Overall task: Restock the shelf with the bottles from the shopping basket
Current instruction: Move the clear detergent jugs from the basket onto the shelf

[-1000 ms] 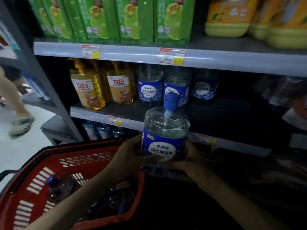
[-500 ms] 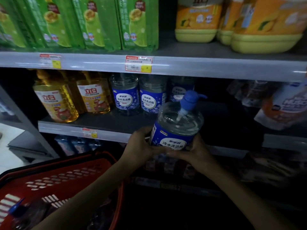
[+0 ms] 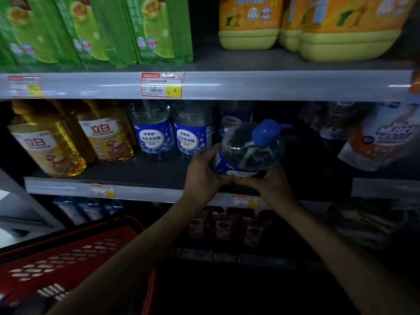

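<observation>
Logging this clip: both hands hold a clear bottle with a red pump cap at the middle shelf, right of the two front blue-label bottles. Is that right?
Not quite. The head view shows the pump cap is blue, not red. Otherwise yes: the left hand and right hand hold the clear bottle at the middle shelf, right of the two front blue-label bottles.

Yellow bottles (image 3: pixel 104 133) read 立白, blue-labelled bottles (image 3: pixel 151 138) 冷水洗洁精, the price tag (image 3: pixel 161 84) 8.
</observation>
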The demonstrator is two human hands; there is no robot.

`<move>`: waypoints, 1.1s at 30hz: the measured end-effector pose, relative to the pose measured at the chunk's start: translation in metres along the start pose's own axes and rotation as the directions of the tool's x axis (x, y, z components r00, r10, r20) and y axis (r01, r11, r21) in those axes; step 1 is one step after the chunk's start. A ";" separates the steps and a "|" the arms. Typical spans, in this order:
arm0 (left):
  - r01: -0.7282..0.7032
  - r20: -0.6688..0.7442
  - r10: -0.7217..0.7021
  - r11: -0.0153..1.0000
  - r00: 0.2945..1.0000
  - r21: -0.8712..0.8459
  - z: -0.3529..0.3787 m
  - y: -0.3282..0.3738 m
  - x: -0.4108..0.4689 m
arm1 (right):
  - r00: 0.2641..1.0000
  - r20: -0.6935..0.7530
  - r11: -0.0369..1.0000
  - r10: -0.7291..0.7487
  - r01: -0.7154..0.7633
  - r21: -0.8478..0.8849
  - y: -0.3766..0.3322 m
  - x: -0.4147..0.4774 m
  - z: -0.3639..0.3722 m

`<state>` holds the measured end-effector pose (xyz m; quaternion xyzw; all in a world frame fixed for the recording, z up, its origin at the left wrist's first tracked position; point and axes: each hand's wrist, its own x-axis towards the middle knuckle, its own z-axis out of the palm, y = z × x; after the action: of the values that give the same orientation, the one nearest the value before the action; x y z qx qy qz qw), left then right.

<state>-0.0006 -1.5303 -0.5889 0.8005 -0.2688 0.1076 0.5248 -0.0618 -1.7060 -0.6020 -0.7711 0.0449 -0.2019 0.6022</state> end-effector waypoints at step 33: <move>0.225 -0.379 -0.259 0.965 0.889 -0.132 0.074 -0.030 0.055 | 0.995 -0.087 0.996 0.052 -0.058 -0.068 0.045 0.101 0.008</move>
<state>0.0530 -1.6048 -0.6191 0.7668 -0.0604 0.1879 0.6107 0.0416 -1.7422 -0.6206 -0.7811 0.0987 -0.2162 0.5774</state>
